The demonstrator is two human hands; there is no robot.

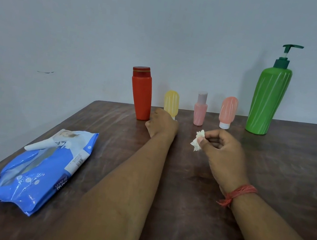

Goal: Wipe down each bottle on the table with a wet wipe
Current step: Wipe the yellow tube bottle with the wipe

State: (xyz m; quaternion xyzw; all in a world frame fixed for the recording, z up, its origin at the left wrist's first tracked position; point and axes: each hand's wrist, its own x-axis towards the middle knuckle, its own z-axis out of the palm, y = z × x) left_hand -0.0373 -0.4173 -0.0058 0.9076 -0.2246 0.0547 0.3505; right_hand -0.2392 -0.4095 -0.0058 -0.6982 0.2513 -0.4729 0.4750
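Several bottles stand in a row at the table's far edge: a red bottle [142, 94], a small yellow tube [171, 102], a small pink bottle [200, 111], a salmon tube [227, 112] and a tall green pump bottle [266, 99]. My left hand [162, 123] reaches to the base of the yellow tube, just right of the red bottle. Its fingers are hidden behind its back, so any grip is unclear. My right hand [225, 151] pinches a crumpled white wet wipe [198, 140] above the table, in front of the pink bottle.
A blue pack of wet wipes [42, 165] lies at the left on the dark wooden table [289, 182], its flap lifted. A pale wall rises directly behind the bottles. The table's left edge runs diagonally past the pack.
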